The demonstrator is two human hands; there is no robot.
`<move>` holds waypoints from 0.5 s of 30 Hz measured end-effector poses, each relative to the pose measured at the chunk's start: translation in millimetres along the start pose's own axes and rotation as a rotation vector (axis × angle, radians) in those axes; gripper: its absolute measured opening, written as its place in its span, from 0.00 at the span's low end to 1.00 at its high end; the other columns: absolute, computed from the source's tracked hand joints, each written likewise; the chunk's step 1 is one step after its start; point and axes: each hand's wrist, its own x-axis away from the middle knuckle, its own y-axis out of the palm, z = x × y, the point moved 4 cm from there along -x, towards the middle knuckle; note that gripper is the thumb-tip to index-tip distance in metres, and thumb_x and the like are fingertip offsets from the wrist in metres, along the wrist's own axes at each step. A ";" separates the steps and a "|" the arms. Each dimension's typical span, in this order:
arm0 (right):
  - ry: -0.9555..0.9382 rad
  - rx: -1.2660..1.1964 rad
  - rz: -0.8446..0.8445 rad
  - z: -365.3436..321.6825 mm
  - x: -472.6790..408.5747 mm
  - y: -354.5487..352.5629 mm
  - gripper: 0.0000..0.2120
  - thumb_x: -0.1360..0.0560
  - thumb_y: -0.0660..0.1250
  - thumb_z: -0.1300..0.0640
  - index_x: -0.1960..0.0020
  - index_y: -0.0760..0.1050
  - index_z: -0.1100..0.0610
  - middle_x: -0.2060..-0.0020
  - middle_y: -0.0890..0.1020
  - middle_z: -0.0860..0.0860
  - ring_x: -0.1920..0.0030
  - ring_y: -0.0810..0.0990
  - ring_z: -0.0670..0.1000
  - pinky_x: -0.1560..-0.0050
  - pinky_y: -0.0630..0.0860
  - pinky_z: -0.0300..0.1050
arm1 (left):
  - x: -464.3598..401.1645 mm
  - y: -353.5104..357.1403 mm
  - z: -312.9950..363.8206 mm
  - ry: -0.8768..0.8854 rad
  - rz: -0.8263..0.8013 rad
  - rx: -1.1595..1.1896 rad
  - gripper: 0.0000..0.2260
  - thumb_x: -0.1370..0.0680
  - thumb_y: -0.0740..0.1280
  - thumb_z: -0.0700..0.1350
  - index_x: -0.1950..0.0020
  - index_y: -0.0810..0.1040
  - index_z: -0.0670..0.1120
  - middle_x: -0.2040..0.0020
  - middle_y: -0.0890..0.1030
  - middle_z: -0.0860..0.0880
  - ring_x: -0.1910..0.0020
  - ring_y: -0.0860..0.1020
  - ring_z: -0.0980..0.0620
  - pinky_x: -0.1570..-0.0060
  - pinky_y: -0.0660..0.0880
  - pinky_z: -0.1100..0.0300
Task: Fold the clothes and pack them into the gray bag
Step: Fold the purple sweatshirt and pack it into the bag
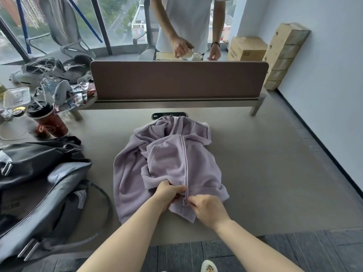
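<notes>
A lilac zip-up hoodie (169, 158) lies crumpled on the beige table (265, 163), its hood towards the far side and its zipper running down the middle. My left hand (170, 191) grips the hem fabric just left of the zipper's bottom end. My right hand (208, 209) pinches the zipper's lower end at the hem. The gray bag (45, 195) lies at the left on the table, open and slumped, with straps and metal buckles hanging at the near edge.
A red cup with a black lid (48, 119), a plastic container and tangled gear crowd the far left. A brown divider panel (178, 79) closes the table's far side; a person (188, 26) stands behind it. Cardboard boxes (282, 54) stand by the right wall.
</notes>
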 end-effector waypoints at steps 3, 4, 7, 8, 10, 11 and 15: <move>-0.012 0.022 0.011 0.8 1.5 -0.1 0.14 0.26 0.60 0.45 0.64 0.81 0.47 0.72 0.80 0.43 0.74 0.77 0.43 0.80 0.67 0.36 | 0.5 3.3 5.2 0.054 0.014 -0.121 0.11 0.32 0.76 0.38 0.65 0.74 0.43 0.68 0.76 0.44 0.68 0.75 0.48 0.69 0.72 0.58; -0.019 0.024 0.012 1.2 0.4 -0.7 0.14 0.26 0.60 0.45 0.65 0.81 0.47 0.72 0.80 0.43 0.74 0.76 0.42 0.79 0.66 0.37 | 0.5 3.9 6.3 0.071 0.015 -0.158 0.11 0.32 0.77 0.39 0.64 0.74 0.43 0.68 0.76 0.44 0.68 0.75 0.48 0.69 0.72 0.58; -0.039 -0.024 0.000 0.8 -1.6 -1.1 0.13 0.26 0.61 0.47 0.64 0.81 0.48 0.71 0.80 0.43 0.73 0.77 0.43 0.79 0.68 0.38 | -2.1 3.5 8.3 0.104 0.032 -0.245 0.11 0.33 0.77 0.39 0.63 0.75 0.41 0.67 0.77 0.43 0.68 0.76 0.48 0.68 0.75 0.59; -0.032 -0.069 -0.001 0.1 -1.3 -0.3 0.12 0.26 0.62 0.48 0.64 0.80 0.49 0.71 0.81 0.44 0.73 0.77 0.44 0.78 0.69 0.38 | -3.9 3.7 8.2 0.107 0.036 -0.265 0.10 0.33 0.76 0.37 0.63 0.75 0.40 0.68 0.77 0.42 0.69 0.77 0.48 0.68 0.76 0.59; 0.031 -0.194 -0.017 -0.7 -0.2 1.7 0.11 0.25 0.63 0.50 0.62 0.80 0.50 0.69 0.82 0.46 0.70 0.78 0.46 0.75 0.71 0.41 | -7.7 5.4 6.8 0.099 0.024 -0.285 0.08 0.36 0.74 0.36 0.63 0.76 0.39 0.68 0.78 0.42 0.69 0.78 0.48 0.66 0.79 0.55; 0.085 -0.254 -0.046 0.0 0.9 3.8 0.11 0.25 0.62 0.50 0.61 0.80 0.51 0.67 0.83 0.47 0.68 0.79 0.47 0.72 0.73 0.44 | -9.3 5.6 5.4 0.090 0.015 -0.281 0.08 0.37 0.74 0.37 0.63 0.77 0.38 0.68 0.79 0.41 0.68 0.79 0.47 0.62 0.82 0.50; 0.221 -0.378 -0.130 0.1 7.3 6.9 0.12 0.24 0.60 0.47 0.54 0.81 0.49 0.61 0.85 0.46 0.61 0.81 0.47 0.63 0.76 0.49 | -10.9 4.4 -0.3 0.035 -0.017 -0.189 0.11 0.37 0.76 0.37 0.60 0.78 0.35 0.64 0.81 0.37 0.64 0.81 0.44 0.54 0.82 0.44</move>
